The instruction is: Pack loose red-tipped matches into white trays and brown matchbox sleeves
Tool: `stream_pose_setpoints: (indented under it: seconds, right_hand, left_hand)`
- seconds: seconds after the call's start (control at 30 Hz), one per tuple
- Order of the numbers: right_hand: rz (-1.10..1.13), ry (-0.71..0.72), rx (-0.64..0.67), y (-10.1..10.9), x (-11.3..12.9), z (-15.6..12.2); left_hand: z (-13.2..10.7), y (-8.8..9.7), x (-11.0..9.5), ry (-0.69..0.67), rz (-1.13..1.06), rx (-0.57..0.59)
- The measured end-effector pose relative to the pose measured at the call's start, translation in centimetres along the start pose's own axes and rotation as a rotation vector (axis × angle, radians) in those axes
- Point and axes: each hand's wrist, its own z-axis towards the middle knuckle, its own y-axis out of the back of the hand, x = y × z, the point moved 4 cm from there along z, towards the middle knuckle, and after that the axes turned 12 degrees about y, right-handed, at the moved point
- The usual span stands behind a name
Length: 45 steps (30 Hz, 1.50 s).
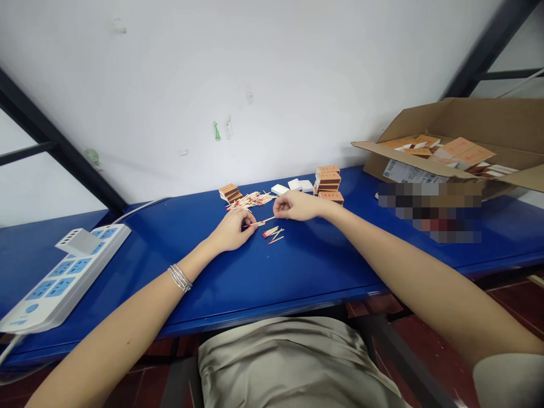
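My left hand (234, 229) is closed over the blue table, with pale wooden matches (258, 224) pinched between thumb and fingers. Opposite it, my right hand (297, 205) pinches the end of a single match (269, 219), its red head pointing toward my left hand. Just below lies a small group of loose red-tipped matches (273, 234). Behind both hands spreads a larger heap of matches (251, 200). How many matches my left fingers hold is too small to tell.
Orange matchboxes (230, 192) stand left of the heap, and another matchbox stack (327, 181) stands right of it. White trays (294, 185) lie between. An open cardboard box (374, 165) of matchboxes sits right; a white power strip (70, 283) lies left on the blue table (272, 283).
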Motion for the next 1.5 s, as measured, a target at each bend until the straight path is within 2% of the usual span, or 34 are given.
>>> stream_pose_setpoints:
  seconds: [0.17,0.37,0.53,0.67,0.87,1.0,1.07,1.27,1.5]
  right_hand:
    - [0.074,0.031,0.153,-0.3,-0.1,-0.4]
    - [-0.003,0.112,-0.092,-1.3,0.1,0.7]
    - [-0.074,0.146,-0.123,-2.5,0.2,1.3]
    - [-0.079,0.154,-0.118,-2.6,0.1,1.5]
    - [-0.01,0.095,-0.05,-1.1,0.1,0.7]
    - [0.074,0.078,0.124,-0.4,0.3,-0.3]
    - [0.094,0.079,0.157,-0.5,0.3,-0.4]
    - [0.039,0.154,-0.096,-1.8,0.0,1.0]
    - [-0.067,0.205,-0.153,-2.6,0.4,1.4]
  left_hand:
    - [0.0,0.0,0.0,0.006,0.003,-0.001]
    - [0.0,-0.1,0.1,-0.005,0.01,-0.005]
    - [-0.1,-0.1,0.2,-0.01,0.016,-0.004]
    - [-0.1,-0.1,0.1,-0.002,0.021,-0.002]
    - [0.0,0.0,0.1,-0.001,0.014,-0.004]
    - [0.0,0.0,0.0,0.001,0.017,-0.003]
    - [-0.1,0.0,0.0,0.005,0.019,-0.004]
    - [-0.1,0.0,0.1,0.001,0.027,-0.009]
    - [0.0,-0.1,0.2,-0.004,0.028,-0.011]
